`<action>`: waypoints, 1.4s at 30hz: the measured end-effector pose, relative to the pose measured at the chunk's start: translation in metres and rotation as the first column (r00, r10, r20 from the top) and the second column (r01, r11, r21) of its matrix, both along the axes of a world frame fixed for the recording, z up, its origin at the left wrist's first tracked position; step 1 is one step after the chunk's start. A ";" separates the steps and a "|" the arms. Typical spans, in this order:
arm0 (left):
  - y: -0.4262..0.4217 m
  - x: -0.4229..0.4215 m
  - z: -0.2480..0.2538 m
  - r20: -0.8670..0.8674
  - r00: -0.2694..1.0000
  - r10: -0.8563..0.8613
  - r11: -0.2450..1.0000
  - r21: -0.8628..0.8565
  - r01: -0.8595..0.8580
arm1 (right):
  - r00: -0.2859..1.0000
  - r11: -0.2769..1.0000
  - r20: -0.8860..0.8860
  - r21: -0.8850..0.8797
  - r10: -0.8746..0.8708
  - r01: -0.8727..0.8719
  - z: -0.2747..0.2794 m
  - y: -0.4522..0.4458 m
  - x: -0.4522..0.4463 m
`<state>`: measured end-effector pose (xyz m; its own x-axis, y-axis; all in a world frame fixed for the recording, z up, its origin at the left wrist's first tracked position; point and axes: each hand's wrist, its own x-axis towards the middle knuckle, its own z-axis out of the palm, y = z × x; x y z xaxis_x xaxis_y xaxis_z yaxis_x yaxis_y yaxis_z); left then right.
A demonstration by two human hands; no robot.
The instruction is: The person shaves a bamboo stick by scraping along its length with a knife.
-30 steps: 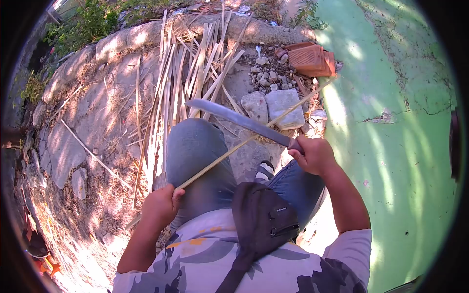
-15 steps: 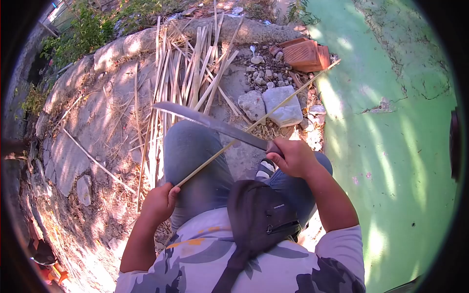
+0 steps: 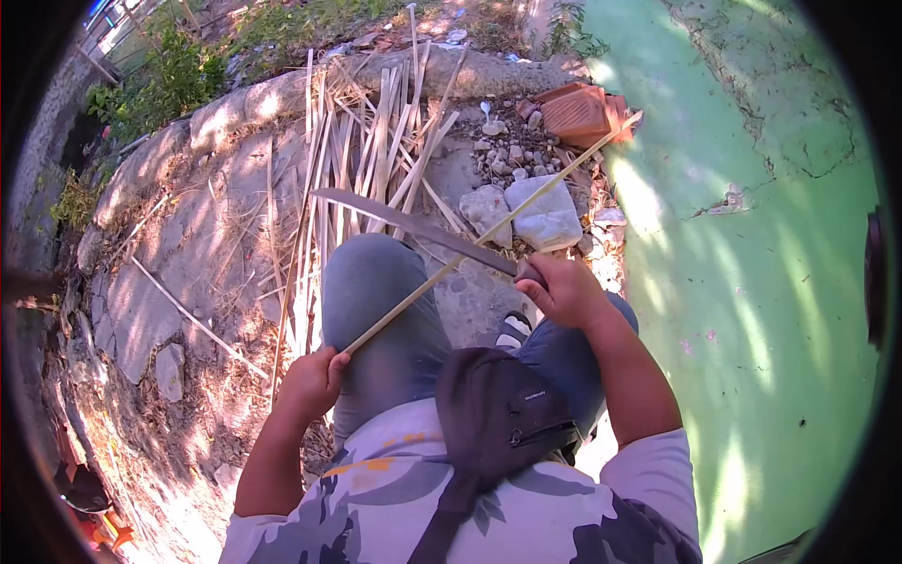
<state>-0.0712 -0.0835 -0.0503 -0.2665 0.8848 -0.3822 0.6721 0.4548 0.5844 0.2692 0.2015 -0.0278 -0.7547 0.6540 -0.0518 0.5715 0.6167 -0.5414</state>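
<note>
Above my lap, my left hand [image 3: 312, 383] is closed around the near end of a long, thin strip [image 3: 402, 305], which looks like bamboo or wood. The strip slants up to the right, over my bent knee and past the stones. My right hand [image 3: 569, 290] grips the dark handle of a machete [image 3: 413, 224]. Its long blade points up and left, crossing the strip near the middle; whether the edge touches it I cannot tell. Beyond my knee, a loose pile of similar pale strips [image 3: 383, 141] lies on the ground.
Two pale stone blocks [image 3: 545, 214] and small rubble [image 3: 507, 155] lie ahead, with orange-brown tiles [image 3: 573, 113] behind them. A green wall [image 3: 742, 310] rises at the right. A single strip [image 3: 197, 321] lies on cracked ground at the left. A black bag [image 3: 498, 404] hangs across my chest.
The machete has shifted slightly against the strip, its tip a little higher and further right. The strip's far end sits slightly further left. Both hands keep their grip, and the view has shifted a little.
</note>
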 end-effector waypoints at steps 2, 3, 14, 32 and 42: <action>-0.003 0.003 -0.008 -0.017 1.000 0.006 0.999 0.047 -0.005 | 0.999 0.998 -0.008 0.021 -0.052 0.052 -0.004 0.011 0.004; -0.003 0.003 -0.008 -0.029 0.999 0.015 0.997 0.078 -0.013 | 0.997 0.997 0.010 0.032 -0.072 0.071 -0.005 0.016 0.003; -0.005 0.005 -0.008 -0.062 0.998 -0.008 0.997 0.074 0.012 | 0.990 0.996 0.117 0.052 -0.083 0.078 0.011 0.000 -0.004; -0.001 0.002 -0.004 -0.104 0.994 -0.024 0.997 0.069 0.031 | 0.978 0.976 0.039 0.077 -0.205 0.202 -0.009 0.044 0.013; -0.003 0.003 -0.005 -0.104 0.994 -0.030 0.997 0.066 0.037 | 0.998 0.994 0.053 0.108 -0.026 0.020 0.009 0.023 0.017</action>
<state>-0.0685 -0.0862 -0.0553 -0.2713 0.9166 -0.2937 0.7441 0.3933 0.5401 0.2862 0.2249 -0.0193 -0.7374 0.6752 -0.0210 0.6131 0.6559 -0.4404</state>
